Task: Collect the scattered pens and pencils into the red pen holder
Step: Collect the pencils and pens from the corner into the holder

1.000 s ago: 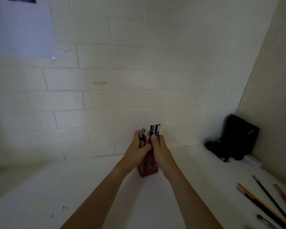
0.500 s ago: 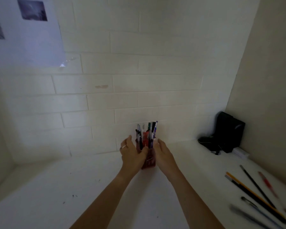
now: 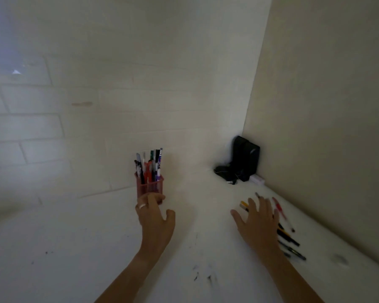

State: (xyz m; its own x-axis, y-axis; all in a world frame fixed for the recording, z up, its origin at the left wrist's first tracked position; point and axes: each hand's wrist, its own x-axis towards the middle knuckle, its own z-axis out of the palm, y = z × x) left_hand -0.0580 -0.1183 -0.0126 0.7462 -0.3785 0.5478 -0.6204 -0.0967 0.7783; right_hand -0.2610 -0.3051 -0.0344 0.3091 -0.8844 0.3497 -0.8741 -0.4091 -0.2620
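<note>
**Hands divided between holder and remaining pens**

Head view. The red pen holder (image 3: 150,187) was seen upright near the back wall (image 3: 123,110) on the white desk (image 3: 79,248), already packed with a bundle of pens (image 3: 149,166) standing on end. The left hand (image 3: 154,217) was placed just in front of its base, fingers loosely spread and closed on nothing; contact with the mesh could not be settled. This placement was judged to serve as a brace against tipping. The right hand (image 3: 257,221), well apart from the left, was spread flat and empty over the scattered pens and pencils (image 3: 288,237) lying near the side wall, blurred by motion. A sweeping gather of several at once was judged to be intended. A black pouch (image 3: 242,161) was left in the corner, outside the work.
</note>
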